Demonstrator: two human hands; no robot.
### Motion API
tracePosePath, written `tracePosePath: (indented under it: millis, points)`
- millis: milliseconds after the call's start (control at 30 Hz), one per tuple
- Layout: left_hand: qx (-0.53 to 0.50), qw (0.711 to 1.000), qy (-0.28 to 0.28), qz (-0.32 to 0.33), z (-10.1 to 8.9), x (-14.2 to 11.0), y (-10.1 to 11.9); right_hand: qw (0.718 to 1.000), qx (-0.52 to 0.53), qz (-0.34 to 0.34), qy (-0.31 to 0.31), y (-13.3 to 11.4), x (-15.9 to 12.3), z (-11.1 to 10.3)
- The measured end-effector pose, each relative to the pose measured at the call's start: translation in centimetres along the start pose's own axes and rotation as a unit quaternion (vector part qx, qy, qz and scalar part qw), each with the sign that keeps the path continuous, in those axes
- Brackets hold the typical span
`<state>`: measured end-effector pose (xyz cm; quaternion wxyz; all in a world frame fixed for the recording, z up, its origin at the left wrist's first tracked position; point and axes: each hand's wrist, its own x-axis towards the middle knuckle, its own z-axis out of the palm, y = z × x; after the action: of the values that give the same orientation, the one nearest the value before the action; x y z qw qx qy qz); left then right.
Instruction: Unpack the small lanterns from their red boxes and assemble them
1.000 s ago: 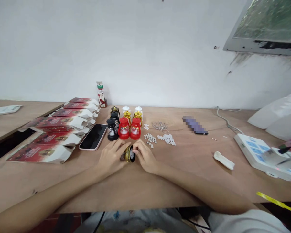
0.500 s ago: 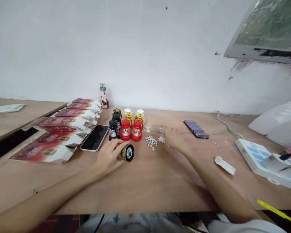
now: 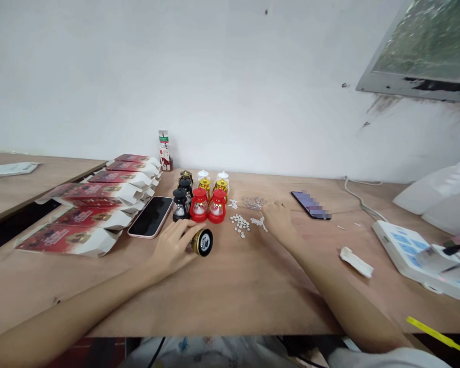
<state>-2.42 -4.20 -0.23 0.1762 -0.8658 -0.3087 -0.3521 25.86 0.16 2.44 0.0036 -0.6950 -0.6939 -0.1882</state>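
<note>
My left hand (image 3: 174, 243) is closed around a small gold and black lantern (image 3: 203, 242), tipped on its side so its round black base faces me. Behind it stand several more small lanterns: red lanterns (image 3: 216, 207) in front, then black, gold and white ones. To the right, my right hand (image 3: 278, 220) rests low over the table with its fingers curled down. Its fingertips are mostly hidden, so anything pinched there cannot be made out. Just left of it lie a pile of small metal pieces (image 3: 253, 203), white round discs (image 3: 239, 223) and small white pieces (image 3: 259, 223).
Folded red and white boxes (image 3: 88, 220) line the left side, beside a phone (image 3: 151, 217). A small bottle (image 3: 164, 151) stands against the wall. Rightward are another phone (image 3: 310, 205), a white scrap (image 3: 356, 261) and a power strip (image 3: 417, 258) with plugs and a cable.
My right hand has shifted slightly right, showing more of the small white pieces beside it. My left hand still holds the lantern in nearly the same pose.
</note>
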Motion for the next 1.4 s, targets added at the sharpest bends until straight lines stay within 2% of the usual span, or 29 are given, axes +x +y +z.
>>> tracePosePath:
  millis: [100, 167, 233, 300, 333, 367, 433, 667, 900, 1133, 1400]
  points:
    - [0.000, 1.000, 0.001, 0.000, 0.0, 0.0, 0.0, 0.996, 0.058, -0.017, 0.062, -0.7, -0.3, -0.2]
    - [-0.001, 1.000, -0.002, 0.000, 0.1, 0.0, 0.0, 0.968, 0.192, -0.060, 0.152, -2.0, -1.1, -0.4]
    - [0.001, 1.000, -0.003, 0.001, 0.1, 0.0, 0.0, 0.896, 0.356, -0.133, 0.230, -3.8, -2.4, -0.7]
    - [0.005, 1.000, 0.003, 0.005, 0.1, 0.0, 0.1, 0.812, 0.471, -0.231, 0.257, -5.7, -4.0, -0.9]
    - [0.009, 1.000, 0.007, 0.010, 0.1, 0.1, 0.2, 0.780, 0.505, -0.265, 0.257, -6.5, -4.8, -1.0]
    - [0.012, 1.000, 0.010, 0.017, 0.1, 0.1, 0.2, 0.758, 0.528, -0.285, 0.254, -7.3, -5.5, -0.9]
    - [0.018, 0.999, 0.012, 0.036, 0.1, 0.0, 0.5, 0.741, 0.550, -0.299, 0.245, -8.3, -6.4, -0.7]
    - [0.041, 0.996, 0.005, 0.073, 0.1, -0.1, 1.0, 0.727, 0.564, -0.307, 0.242, -8.9, -6.8, 0.2]
    - [0.051, 0.995, 0.002, 0.090, 0.3, -0.2, 1.1, 0.737, 0.542, -0.329, 0.234, -8.8, -6.8, 0.4]
    - [0.038, 0.996, -0.005, 0.075, 0.4, -0.4, 1.2, 0.748, 0.502, -0.356, 0.250, -8.8, -6.8, 0.2]
    - [0.015, 0.999, -0.002, 0.050, 0.5, -0.4, 1.1, 0.762, 0.486, -0.342, 0.258, -8.9, -6.8, 0.4]
